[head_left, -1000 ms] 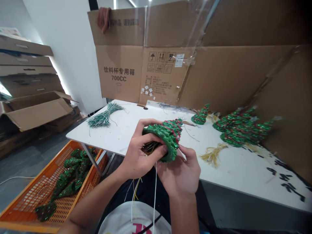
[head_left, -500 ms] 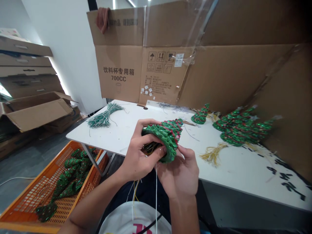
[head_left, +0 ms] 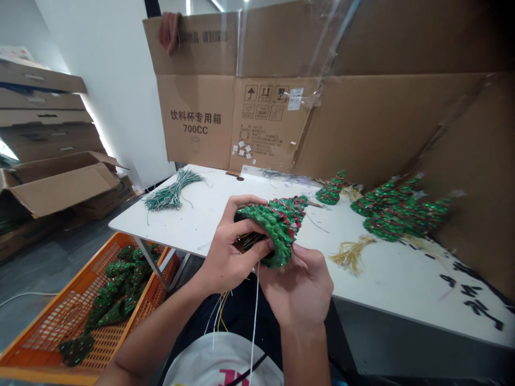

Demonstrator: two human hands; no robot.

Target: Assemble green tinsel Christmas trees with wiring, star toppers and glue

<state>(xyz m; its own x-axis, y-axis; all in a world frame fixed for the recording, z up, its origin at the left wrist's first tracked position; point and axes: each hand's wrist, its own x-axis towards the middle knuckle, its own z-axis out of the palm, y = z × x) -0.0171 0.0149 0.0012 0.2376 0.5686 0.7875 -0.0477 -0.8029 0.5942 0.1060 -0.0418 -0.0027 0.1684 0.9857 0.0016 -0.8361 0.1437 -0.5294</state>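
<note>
Between my hands a green tinsel Christmas tree with red garland lies tilted, its hollow base facing me and its tip pointing to the right and away. My left hand grips the base rim, with the thumb at the opening and fingers over the edge. My right hand cups the tree from below on the right, thumb against its side; its other fingers are hidden behind it. A white cord hangs down from the base, and thin yellow and white strands dangle below my left hand.
Finished-looking trees stand at the table's right, with one small tree nearer the middle. A green wire bundle and yellow strands lie on the white table. An orange crate holds more trees. Cardboard walls the back.
The tree has shifted slightly to the right, its tip turning a little that way. My right hand has moved slightly right with it. The hanging white cord now slants.
</note>
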